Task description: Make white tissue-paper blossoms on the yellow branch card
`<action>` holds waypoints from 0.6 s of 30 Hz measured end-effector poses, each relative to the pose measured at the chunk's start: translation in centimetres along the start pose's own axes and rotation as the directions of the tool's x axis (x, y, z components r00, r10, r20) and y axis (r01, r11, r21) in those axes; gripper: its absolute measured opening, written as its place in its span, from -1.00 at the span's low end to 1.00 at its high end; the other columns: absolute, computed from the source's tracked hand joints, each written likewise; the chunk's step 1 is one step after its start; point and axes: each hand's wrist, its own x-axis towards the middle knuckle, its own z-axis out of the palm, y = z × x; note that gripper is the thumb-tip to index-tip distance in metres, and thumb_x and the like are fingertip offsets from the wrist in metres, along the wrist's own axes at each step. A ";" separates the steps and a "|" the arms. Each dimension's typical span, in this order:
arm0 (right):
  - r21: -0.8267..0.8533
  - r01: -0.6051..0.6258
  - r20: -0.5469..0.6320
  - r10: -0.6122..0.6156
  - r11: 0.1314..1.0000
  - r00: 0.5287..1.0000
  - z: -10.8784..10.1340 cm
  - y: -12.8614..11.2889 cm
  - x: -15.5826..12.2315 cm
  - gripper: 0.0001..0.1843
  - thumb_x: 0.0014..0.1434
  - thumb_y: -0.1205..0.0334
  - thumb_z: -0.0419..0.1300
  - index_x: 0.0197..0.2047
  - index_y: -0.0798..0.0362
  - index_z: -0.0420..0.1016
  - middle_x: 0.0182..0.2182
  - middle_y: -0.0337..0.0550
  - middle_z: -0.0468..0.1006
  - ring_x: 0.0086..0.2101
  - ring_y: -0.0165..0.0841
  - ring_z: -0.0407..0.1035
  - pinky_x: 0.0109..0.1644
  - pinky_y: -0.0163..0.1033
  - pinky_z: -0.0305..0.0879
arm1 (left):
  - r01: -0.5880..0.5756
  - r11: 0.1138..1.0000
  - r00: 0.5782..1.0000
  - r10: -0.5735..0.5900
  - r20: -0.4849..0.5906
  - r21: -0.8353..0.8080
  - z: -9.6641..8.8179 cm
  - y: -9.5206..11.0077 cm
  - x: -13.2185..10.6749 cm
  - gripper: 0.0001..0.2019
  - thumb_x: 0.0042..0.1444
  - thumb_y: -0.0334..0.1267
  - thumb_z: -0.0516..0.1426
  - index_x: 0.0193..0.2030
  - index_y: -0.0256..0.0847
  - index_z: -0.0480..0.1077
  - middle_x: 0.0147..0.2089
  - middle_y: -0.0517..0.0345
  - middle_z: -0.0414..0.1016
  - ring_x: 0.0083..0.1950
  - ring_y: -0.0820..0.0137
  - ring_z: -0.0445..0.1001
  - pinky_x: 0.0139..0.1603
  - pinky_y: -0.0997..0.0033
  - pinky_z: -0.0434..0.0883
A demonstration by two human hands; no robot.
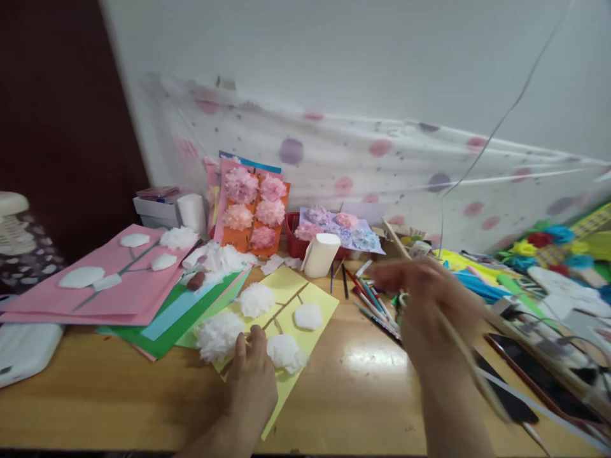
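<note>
My left hand (251,381) rests palm down on a yellow card (312,299), its fingers stretched toward the card's brown stem lines. White tissue flowers (219,335) are stuck on the card around my fingertips. My right hand (424,305) is smeared by motion above a scatter of coloured pencils (372,302). A thin wooden stick (470,366) runs from it toward the lower right; the fingers look curled round it.
Pink card with white shapes (109,273) lies on stacked green and blue sheets at left. An orange card of pink tissue flowers (252,210) leans on the wall. White paper rolls (321,254), a red basket (292,232), craft clutter and a dark phone (534,375) fill the right.
</note>
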 end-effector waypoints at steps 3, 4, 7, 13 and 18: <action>-0.080 0.106 0.113 -0.097 0.991 0.989 5.0 2.7 5.1 -0.66 0.39 -0.02 -0.05 -0.20 0.02 0.41 -0.31 -0.07 0.53 -0.33 -0.23 0.39 -0.27 -0.17 0.28 | -0.031 1.000 1.000 0.031 0.007 -0.006 -0.7 0.5 1.3 -0.66 0.06 -0.46 0.06 -0.14 -0.34 0.64 0.06 -0.28 0.57 0.25 0.04 0.28 0.28 -0.05 0.09; -0.091 0.146 0.162 -0.130 0.985 0.978 6.9 4.0 6.3 -0.65 0.36 -0.06 -0.02 -0.16 0.04 0.37 -0.23 0.01 0.53 -0.25 -0.18 0.40 -0.18 -0.11 0.29 | -0.042 0.999 0.999 0.042 -0.005 -0.008 -0.9 0.5 1.5 -0.65 0.08 -0.45 0.05 -0.13 -0.34 0.64 0.05 -0.27 0.58 0.26 0.04 0.28 0.29 -0.05 0.09; -0.113 0.187 0.251 -0.154 0.976 0.956 11.4 7.8 7.9 -0.63 0.26 -0.11 0.14 -0.16 0.05 0.35 -0.25 0.07 0.52 -0.20 -0.10 0.39 -0.15 -0.07 0.29 | -0.027 1.000 0.999 0.027 -0.035 -0.003 -1.0 0.3 1.5 -0.65 0.10 -0.43 0.05 -0.10 -0.30 0.64 0.09 -0.23 0.57 0.27 0.04 0.27 0.30 -0.06 0.07; -0.148 0.209 0.347 -0.148 0.967 0.926 14.9 11.0 6.9 -0.61 0.27 -0.11 0.15 -0.16 0.09 0.39 -0.24 -0.13 0.45 -0.24 -0.28 0.37 -0.12 -0.11 0.32 | -0.119 0.993 0.986 0.116 -0.118 -0.026 0.2 -0.9 0.7 -0.71 0.01 -0.40 0.11 -0.25 -0.21 0.67 -0.05 -0.24 0.63 0.20 0.03 0.32 0.26 -0.13 0.11; -0.179 0.191 0.373 -0.113 0.965 0.921 13.5 10.9 7.8 -0.68 0.24 -0.04 0.17 -0.21 0.06 0.32 -0.28 -0.08 0.42 -0.25 -0.24 0.31 -0.13 -0.11 0.26 | -0.109 0.994 0.990 0.111 -0.093 0.027 0.3 -1.1 0.0 -0.74 -0.03 -0.42 0.14 -0.29 -0.24 0.67 -0.02 -0.31 0.61 0.24 0.04 0.29 0.24 -0.14 0.14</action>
